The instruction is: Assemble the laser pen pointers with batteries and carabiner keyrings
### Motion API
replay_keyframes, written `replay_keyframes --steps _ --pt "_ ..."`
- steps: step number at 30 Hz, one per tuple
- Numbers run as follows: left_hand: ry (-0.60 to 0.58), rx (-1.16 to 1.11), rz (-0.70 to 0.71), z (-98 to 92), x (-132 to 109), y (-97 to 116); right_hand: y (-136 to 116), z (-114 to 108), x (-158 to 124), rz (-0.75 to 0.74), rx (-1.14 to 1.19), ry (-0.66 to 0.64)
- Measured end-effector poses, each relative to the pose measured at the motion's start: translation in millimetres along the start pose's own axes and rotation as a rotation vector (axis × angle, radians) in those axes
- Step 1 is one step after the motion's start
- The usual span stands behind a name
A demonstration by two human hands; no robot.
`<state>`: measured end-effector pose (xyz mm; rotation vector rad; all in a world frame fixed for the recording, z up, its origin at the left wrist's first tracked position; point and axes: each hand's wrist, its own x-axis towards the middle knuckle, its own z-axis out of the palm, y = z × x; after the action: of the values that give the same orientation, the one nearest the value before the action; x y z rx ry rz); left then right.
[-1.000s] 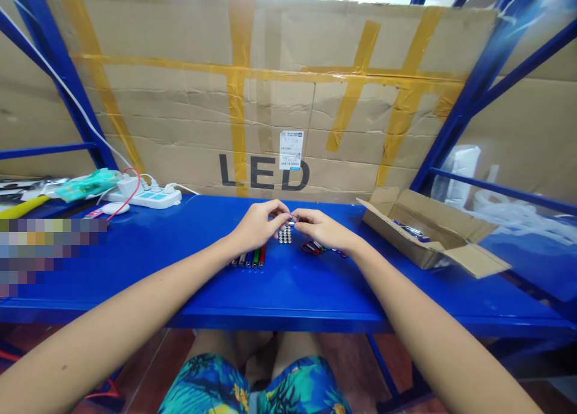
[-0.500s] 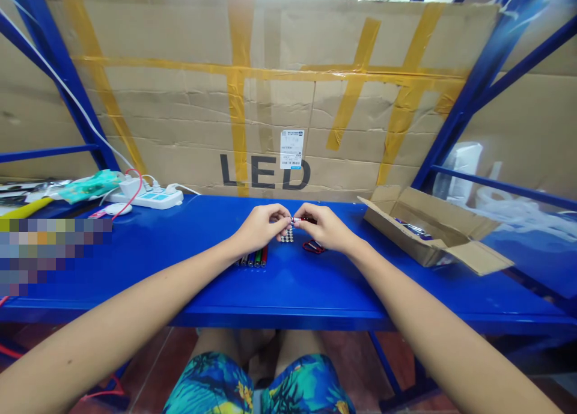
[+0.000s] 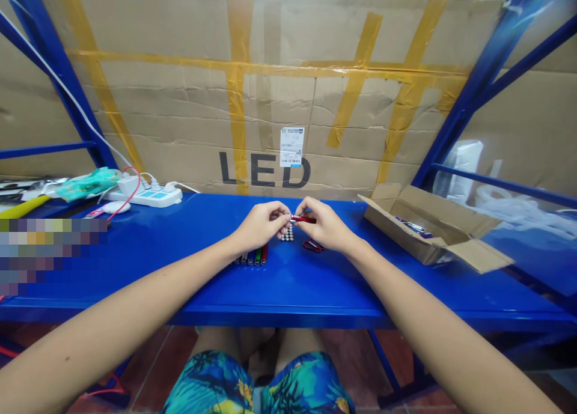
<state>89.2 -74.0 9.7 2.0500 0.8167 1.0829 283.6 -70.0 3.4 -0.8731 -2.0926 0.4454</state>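
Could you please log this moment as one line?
right hand: holding red tube | left hand: at tube's left end | blue table: small metal pieces in rows | open carton: at right

You sit at a blue table [image 3: 288, 297] in what looks like a workshop or storeroom: metal posts [image 3: 469, 95] frame the table, a big taped carton [image 3: 180, 113] printed LED stands behind it, a power strip [image 3: 160, 199] lies at its back left, an open box [image 3: 396, 232] on its right, small metal pieces [image 3: 287, 236] in rows near its middle.
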Motion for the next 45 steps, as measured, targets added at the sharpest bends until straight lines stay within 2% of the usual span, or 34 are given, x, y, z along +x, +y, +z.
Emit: replay_keyframes --steps 7,13,17,24,35,39,42,45 --pt "0.0 0.017 0.046 -0.3 0 -4 -7 -6 3 -0.124 -0.103 -0.054" --pt "-0.004 0.005 0.045 0.5 0 -4 -5 -1 0 -0.107 -0.098 0.039" --pt "-0.011 -0.005 0.043 0.0 -1 -2 -6 -1 0 -0.148 -0.134 0.068" --pt "-0.006 0.091 0.108 -1.9 0 -4 -10 -5 1 -0.222 -0.173 0.002" --pt "-0.024 0.318 0.213 -2.3 -2 -3 -14 -5 2 -0.066 -0.103 -0.095" --pt "-0.043 0.264 0.178 -4.0 -1 -2 -14 -6 3 0.03 -0.02 -0.147" --pt "-0.012 0.188 0.135 -4.4 1 -1 -15 -10 4 0.103 0.056 -0.136" --pt "0.032 0.154 0.133 -3.6 2 1 -16 -15 5 0.108 0.118 -0.147"
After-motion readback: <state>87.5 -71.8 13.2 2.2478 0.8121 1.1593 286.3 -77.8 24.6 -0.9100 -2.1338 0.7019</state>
